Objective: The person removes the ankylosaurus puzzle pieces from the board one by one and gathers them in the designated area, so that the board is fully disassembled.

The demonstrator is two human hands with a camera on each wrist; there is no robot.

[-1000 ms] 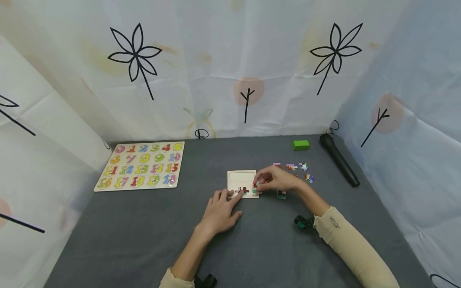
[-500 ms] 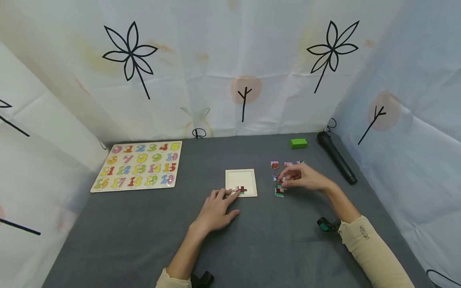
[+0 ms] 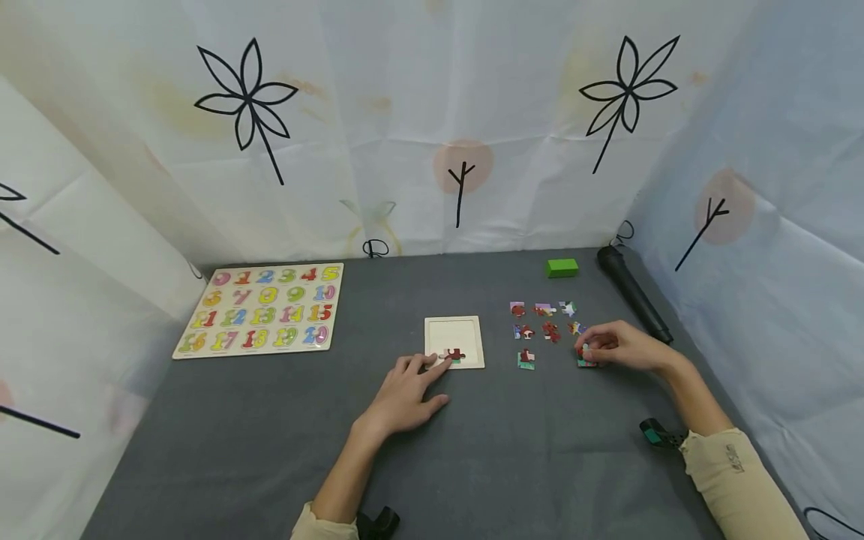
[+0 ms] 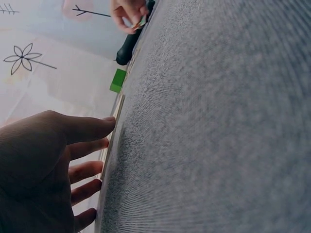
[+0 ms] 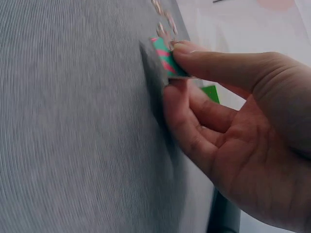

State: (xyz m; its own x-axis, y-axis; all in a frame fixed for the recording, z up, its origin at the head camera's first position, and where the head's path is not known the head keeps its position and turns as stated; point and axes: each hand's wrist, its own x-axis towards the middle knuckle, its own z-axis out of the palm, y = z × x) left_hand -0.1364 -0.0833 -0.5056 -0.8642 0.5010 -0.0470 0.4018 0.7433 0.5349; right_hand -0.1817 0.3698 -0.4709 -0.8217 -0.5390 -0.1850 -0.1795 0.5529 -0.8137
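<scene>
My right hand (image 3: 626, 346) pinches a green and red jigsaw piece (image 5: 165, 57) between thumb and fingertips, low over the table right of the loose pieces. My left hand (image 3: 403, 396) lies with extended fingers at the lower left corner of a small square wooden puzzle frame (image 3: 454, 334). Its index fingertip rests at a dark red jigsaw piece (image 3: 455, 353) inside the frame's lower edge. Several loose jigsaw pieces (image 3: 551, 331) lie in rough rows between the frame and my right hand. In the left wrist view the frame appears edge-on beyond my fingers.
A number puzzle board (image 3: 259, 311) lies at the back left of the grey-covered table (image 3: 270, 435). A green block (image 3: 562, 268) sits at the back right, near a black cylindrical object (image 3: 633, 294) lying slanted. White printed cloth walls (image 3: 405, 97) surround the table.
My right hand has moved from the frame's right edge, over the loose pieces, to their right side, still pinching the piece. My left hand has stayed at the frame.
</scene>
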